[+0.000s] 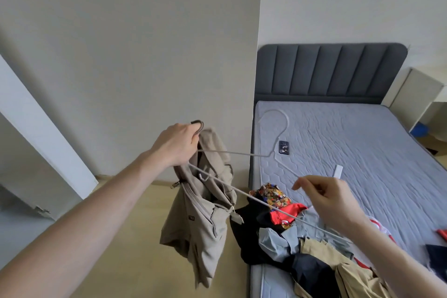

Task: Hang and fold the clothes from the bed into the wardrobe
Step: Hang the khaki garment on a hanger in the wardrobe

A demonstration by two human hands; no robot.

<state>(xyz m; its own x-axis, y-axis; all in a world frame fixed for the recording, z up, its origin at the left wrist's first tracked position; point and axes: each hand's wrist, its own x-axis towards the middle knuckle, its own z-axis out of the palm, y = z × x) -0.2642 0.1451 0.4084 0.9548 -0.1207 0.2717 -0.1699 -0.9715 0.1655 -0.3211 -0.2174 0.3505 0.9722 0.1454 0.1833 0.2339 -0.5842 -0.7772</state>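
Trousers (200, 213) hang soft and limp from my left hand (175, 144), beside the bed (338, 152).
Left grip clutches waistband and hanger (242, 153); right hand (326, 197) pinches the wire. Light, floppy: I'd take the waistband.

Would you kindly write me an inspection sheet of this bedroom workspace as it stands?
Surface: grey quilted mattress, bare of sheets.
Job's things: beige jacket hanging from the left hand; wire hanger held between both hands; clothes pile at the mattress's near edge.
Clutter: phone and a small white object on the mattress.
Grippers: left hand grips jacket and hanger; right hand pinches the hanger.
Cables: nothing seen.
Surroundings: dark headboard, white door, wooden floor.
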